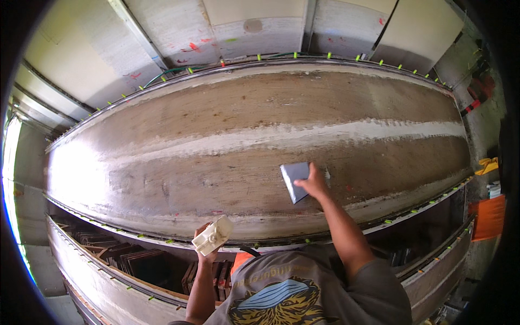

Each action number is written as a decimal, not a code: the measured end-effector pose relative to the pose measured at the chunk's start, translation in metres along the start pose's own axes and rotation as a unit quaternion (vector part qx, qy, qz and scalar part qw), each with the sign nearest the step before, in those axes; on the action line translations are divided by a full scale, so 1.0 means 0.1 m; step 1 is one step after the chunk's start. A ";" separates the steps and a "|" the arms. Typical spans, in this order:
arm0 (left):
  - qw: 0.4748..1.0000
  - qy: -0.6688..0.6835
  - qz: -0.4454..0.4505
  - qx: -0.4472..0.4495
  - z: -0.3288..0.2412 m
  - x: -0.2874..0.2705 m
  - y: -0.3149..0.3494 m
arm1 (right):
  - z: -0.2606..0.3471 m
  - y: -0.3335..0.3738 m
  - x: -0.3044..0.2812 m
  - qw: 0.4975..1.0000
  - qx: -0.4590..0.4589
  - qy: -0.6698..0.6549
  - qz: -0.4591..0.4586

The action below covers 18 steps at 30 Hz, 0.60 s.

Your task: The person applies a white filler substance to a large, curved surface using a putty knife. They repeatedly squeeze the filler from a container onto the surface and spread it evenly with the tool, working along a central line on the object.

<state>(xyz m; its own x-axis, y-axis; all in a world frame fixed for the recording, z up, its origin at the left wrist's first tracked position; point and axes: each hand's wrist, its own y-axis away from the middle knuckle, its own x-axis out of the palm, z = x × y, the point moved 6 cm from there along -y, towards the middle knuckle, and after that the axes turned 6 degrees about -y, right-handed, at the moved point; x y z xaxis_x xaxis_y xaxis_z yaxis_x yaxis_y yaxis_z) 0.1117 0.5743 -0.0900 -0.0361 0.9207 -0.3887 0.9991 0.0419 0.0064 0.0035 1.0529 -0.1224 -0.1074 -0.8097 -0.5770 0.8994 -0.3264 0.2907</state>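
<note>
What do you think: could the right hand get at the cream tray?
Probably yes: the right hand, though holding a grey blade, seems to have a free way to the tray in the left hand.

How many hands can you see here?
2: the left hand holds a cream molded piece, lower left of centre; the right hand holds a gray spreader over the brown panel.
</note>
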 end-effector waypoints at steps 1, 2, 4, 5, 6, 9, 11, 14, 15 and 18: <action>1.000 -0.011 0.002 0.011 -0.11 0.08 -0.03 | 0.05 0.10 0.02 1.000 0.003 0.015 0.023; 1.000 -0.024 0.004 0.020 -0.19 0.12 -0.03 | -0.08 0.10 -0.11 1.000 0.017 -0.019 0.007; 1.000 -0.014 0.019 0.020 -0.08 0.20 0.00 | -0.51 -0.06 -0.70 0.990 0.035 0.008 -0.139; 0.999 0.008 0.033 0.008 0.08 0.25 0.02 | -0.72 -0.15 -1.02 0.985 0.022 0.008 -0.171; 0.999 0.016 0.042 -0.002 0.38 0.27 0.07 | -0.78 -0.21 -1.30 0.989 0.008 0.012 -0.147; 0.999 -0.001 0.050 -0.001 0.51 0.43 0.15 | -0.24 0.03 -1.71 0.965 0.043 0.186 -0.179; 0.992 -0.070 0.083 0.057 0.19 0.56 0.07 | -0.52 0.07 -1.40 0.938 -0.032 0.283 -0.196; 0.991 -0.051 0.112 0.059 0.15 0.67 0.07 | -0.17 0.42 -0.37 0.869 -0.152 0.421 -0.210; 0.991 -0.030 0.122 0.044 0.26 0.73 0.07 | -0.06 0.57 -0.05 0.874 -0.194 0.402 -0.194; 0.991 0.033 0.131 -0.017 0.68 0.85 0.08 | 0.41 0.85 0.22 0.906 -0.237 0.320 -0.139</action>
<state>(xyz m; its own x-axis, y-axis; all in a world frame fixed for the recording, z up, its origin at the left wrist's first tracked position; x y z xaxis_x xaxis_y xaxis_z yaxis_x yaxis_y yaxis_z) 0.1181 0.6267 -0.1855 0.2217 0.9248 -0.3090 0.9732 -0.1899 0.1300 0.0603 0.9868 -0.0790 -0.2269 -0.2287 -0.9467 0.9725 -0.1053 -0.2077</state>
